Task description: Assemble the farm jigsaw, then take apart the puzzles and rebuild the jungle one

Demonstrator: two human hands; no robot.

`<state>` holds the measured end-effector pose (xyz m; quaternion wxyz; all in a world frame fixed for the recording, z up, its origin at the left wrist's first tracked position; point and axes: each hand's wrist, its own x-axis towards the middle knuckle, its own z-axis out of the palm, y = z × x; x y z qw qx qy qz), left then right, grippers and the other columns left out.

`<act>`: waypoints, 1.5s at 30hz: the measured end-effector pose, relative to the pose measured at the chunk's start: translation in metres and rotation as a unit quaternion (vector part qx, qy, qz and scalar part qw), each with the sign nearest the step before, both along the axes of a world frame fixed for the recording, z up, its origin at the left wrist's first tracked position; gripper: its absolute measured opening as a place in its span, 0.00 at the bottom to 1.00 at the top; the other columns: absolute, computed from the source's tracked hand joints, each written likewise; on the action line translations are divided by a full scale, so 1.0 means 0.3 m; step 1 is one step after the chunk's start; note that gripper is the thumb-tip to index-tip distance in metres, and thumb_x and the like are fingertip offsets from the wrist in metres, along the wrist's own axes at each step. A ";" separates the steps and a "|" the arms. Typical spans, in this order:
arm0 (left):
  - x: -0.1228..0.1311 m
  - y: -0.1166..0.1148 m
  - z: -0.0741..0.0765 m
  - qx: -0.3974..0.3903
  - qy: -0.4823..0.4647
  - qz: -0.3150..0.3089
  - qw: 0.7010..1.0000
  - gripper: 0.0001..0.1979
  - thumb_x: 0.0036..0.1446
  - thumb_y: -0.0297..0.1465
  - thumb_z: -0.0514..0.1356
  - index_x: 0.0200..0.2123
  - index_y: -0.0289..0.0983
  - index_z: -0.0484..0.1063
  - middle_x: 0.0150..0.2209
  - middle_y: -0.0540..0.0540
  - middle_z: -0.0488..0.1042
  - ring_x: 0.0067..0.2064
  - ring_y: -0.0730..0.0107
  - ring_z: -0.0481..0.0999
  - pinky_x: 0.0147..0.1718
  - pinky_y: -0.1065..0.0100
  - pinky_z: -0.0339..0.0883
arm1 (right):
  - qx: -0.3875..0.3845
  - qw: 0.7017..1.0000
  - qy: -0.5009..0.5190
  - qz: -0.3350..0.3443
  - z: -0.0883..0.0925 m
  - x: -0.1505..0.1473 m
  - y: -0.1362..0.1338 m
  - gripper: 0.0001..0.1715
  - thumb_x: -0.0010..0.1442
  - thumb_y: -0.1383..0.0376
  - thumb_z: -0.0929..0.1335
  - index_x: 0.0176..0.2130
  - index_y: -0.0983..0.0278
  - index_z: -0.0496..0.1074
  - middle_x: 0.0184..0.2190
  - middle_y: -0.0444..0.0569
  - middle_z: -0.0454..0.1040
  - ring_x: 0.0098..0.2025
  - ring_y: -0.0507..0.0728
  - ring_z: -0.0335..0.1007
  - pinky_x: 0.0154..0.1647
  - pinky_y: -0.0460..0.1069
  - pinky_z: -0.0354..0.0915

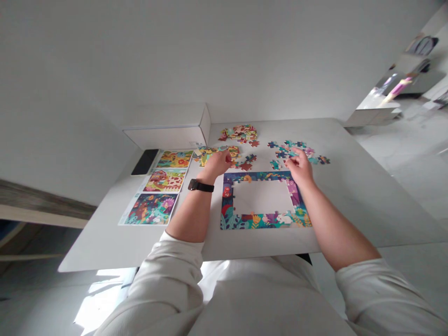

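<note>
A rectangular puzzle border [266, 221] of joined pieces lies on the white table, its middle bare. My left hand [219, 164], with a black watch at the wrist, is closed beside yellow and green puzzle pieces [206, 155] above the border's left corner. What its fingers hold, if anything, is hidden. My right hand [299, 164] is over the border's upper right corner, near loose blue and teal pieces [282, 153]. Its thumb and index finger are pinched together, and anything between them is too small to make out.
Three printed pictures [163, 180] lie at the left with a black phone [144, 162] beside them. A white box [168, 135] stands at the back left, against the wall. A pile of puzzle pieces [241, 132] is at the back. The table's edge [259, 257] is near my body.
</note>
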<state>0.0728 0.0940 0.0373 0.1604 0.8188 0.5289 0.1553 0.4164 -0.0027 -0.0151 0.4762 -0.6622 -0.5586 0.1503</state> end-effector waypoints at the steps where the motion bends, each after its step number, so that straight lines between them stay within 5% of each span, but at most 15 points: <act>1: 0.001 -0.012 0.016 0.001 -0.025 -0.001 1.000 0.05 0.58 0.31 0.67 0.38 0.38 0.78 0.39 0.42 0.83 0.40 0.60 0.78 0.40 0.64 0.69 | 0.015 1.000 0.006 0.007 0.021 0.001 -0.008 0.36 0.65 0.53 0.67 0.68 0.57 0.64 0.39 0.48 0.83 0.37 0.60 0.79 0.49 0.59 0.76; 7: -0.005 -0.155 0.097 -0.030 -0.238 -0.052 0.969 0.11 0.59 0.38 0.69 0.37 0.38 0.75 0.34 0.46 0.81 0.36 0.67 0.77 0.36 0.68 0.68 | 0.224 0.968 0.108 0.012 0.247 0.018 -0.080 0.34 0.64 0.55 0.73 0.64 0.59 0.64 0.32 0.41 0.76 0.33 0.55 0.75 0.41 0.52 0.73; 11: -0.005 -0.263 0.084 -0.109 -0.354 -0.087 0.925 0.15 0.58 0.40 0.72 0.37 0.37 0.73 0.33 0.47 0.80 0.34 0.70 0.78 0.34 0.69 0.69 | 0.128 0.981 0.052 0.139 0.335 -0.055 -0.125 0.24 0.66 0.53 0.73 0.58 0.57 0.74 0.40 0.46 0.80 0.40 0.55 0.77 0.47 0.53 0.74; 16: 0.036 -0.329 -0.003 -0.170 -0.473 -0.078 0.861 0.22 0.56 0.45 0.76 0.36 0.37 0.71 0.31 0.48 0.78 0.31 0.72 0.79 0.33 0.68 0.72 | -0.062 0.969 0.009 0.239 0.252 -0.241 -0.143 0.25 0.66 0.49 0.73 0.57 0.57 0.77 0.50 0.52 0.82 0.46 0.60 0.78 0.50 0.57 0.77; 23: 0.069 -0.345 -0.105 -0.228 -0.548 -0.042 0.804 0.30 0.46 0.45 0.82 0.41 0.37 0.70 0.30 0.51 0.79 0.28 0.74 0.79 0.30 0.71 0.72 | -0.130 0.946 0.076 0.287 0.083 -0.327 -0.148 0.22 0.65 0.47 0.72 0.48 0.59 0.78 0.43 0.49 0.83 0.44 0.61 0.79 0.51 0.56 0.73; 33: 0.061 -0.363 -0.115 -0.248 -0.551 -0.054 0.795 0.29 0.51 0.40 0.81 0.47 0.36 0.71 0.31 0.50 0.80 0.30 0.72 0.81 0.32 0.70 0.73 | -0.137 0.928 0.094 0.334 0.087 -0.313 -0.156 0.19 0.63 0.47 0.73 0.38 0.60 0.76 0.35 0.46 0.80 0.37 0.57 0.73 0.42 0.51 0.66; 45: 0.058 -0.372 -0.140 -0.269 -0.522 -0.085 0.805 0.31 0.51 0.41 0.80 0.50 0.38 0.69 0.32 0.51 0.80 0.32 0.72 0.81 0.37 0.67 0.75 | -0.138 0.942 0.118 0.283 0.089 -0.316 -0.158 0.21 0.61 0.46 0.73 0.38 0.60 0.76 0.36 0.47 0.82 0.39 0.58 0.75 0.43 0.51 0.67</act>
